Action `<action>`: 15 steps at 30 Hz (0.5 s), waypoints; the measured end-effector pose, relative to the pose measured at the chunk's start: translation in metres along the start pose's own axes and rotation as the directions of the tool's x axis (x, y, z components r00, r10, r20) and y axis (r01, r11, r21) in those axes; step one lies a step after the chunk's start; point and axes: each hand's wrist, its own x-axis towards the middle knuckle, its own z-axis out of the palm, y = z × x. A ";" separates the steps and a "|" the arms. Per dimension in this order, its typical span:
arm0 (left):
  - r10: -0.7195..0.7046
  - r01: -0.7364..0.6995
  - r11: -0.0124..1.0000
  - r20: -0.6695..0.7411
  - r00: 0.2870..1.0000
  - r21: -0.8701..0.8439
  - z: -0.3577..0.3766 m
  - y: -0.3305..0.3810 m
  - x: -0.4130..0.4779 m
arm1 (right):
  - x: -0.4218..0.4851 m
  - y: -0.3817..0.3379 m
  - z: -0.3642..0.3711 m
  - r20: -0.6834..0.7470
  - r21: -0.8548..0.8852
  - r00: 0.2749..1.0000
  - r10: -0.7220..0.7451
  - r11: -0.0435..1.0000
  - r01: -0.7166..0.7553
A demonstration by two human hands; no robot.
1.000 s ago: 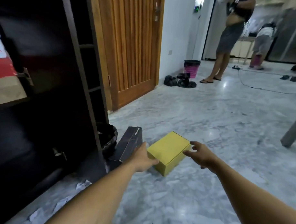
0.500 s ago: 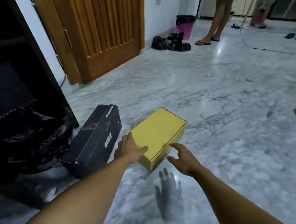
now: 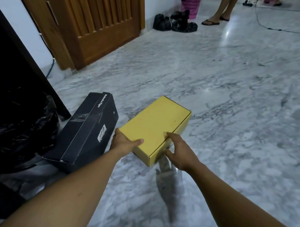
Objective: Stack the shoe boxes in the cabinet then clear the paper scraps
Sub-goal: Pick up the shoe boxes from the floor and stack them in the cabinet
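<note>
Yellow shoe box (image 3: 154,126) gripped at its near end by left hand (image 3: 124,143) and right hand (image 3: 180,152) fingers (image 3: 170,135).

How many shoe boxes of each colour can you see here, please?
yellow box: 1
black box: 1
Total: 2

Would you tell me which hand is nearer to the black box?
Left. The left hand grips the yellow box at the corner beside the black box; the right hand holds its other side.
</note>
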 end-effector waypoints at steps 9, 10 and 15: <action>0.235 -0.232 0.965 -0.006 0.972 0.126 0.001 0.019 -0.021 | -0.013 0.014 -0.010 -0.155 0.161 0.980 0.124 0.982 -0.099; 0.276 -0.274 0.950 0.008 0.961 0.152 0.001 0.023 -0.025 | -0.013 0.017 -0.014 -0.181 0.180 0.974 0.139 0.978 -0.106; 0.456 -0.466 0.829 0.107 0.883 0.309 0.009 0.039 -0.042 | -0.009 0.029 -0.045 -0.368 0.297 0.896 0.250 0.944 -0.141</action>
